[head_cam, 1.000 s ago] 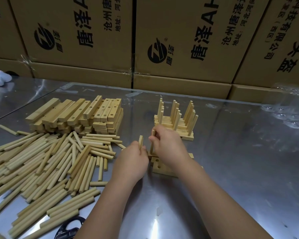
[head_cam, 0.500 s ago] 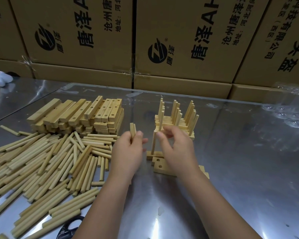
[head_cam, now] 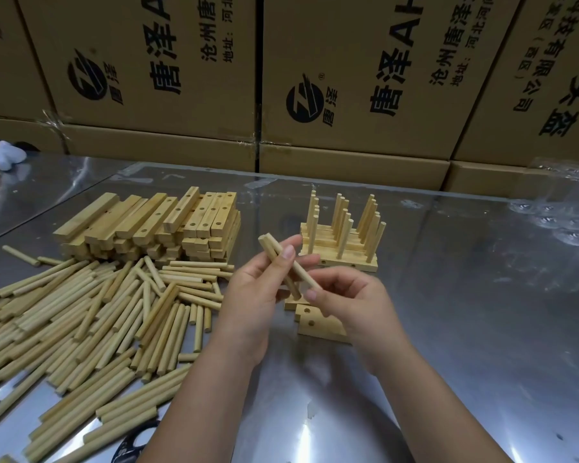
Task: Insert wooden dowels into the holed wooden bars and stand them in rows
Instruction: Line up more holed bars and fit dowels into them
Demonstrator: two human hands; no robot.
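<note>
My left hand [head_cam: 254, 295] holds two wooden dowels [head_cam: 274, 252] slanted above the table, gripped between thumb and fingers. My right hand [head_cam: 351, 305] pinches the lower end of one of those dowels at its fingertips. Just below the hands lies a holed wooden bar [head_cam: 315, 324] with one dowel standing in its far end, partly hidden by my fingers. Behind it stand finished bars with upright dowels [head_cam: 341, 235] in close rows. Loose dowels [head_cam: 91, 315] lie heaped at the left, and a stack of empty holed bars [head_cam: 168, 225] sits behind them.
Cardboard boxes [head_cam: 348, 95] wall off the back of the shiny metal table [head_cam: 482, 312]. A black scissor handle [head_cam: 131, 444] shows at the bottom edge. Clear plastic wrap [head_cam: 562, 208] lies at the right, a white lump [head_cam: 7, 155] at the far left.
My right hand let go of the dowel standing in the bar and moved to the dowels in my left hand. The left hand rose and tilted its dowels toward the right.
</note>
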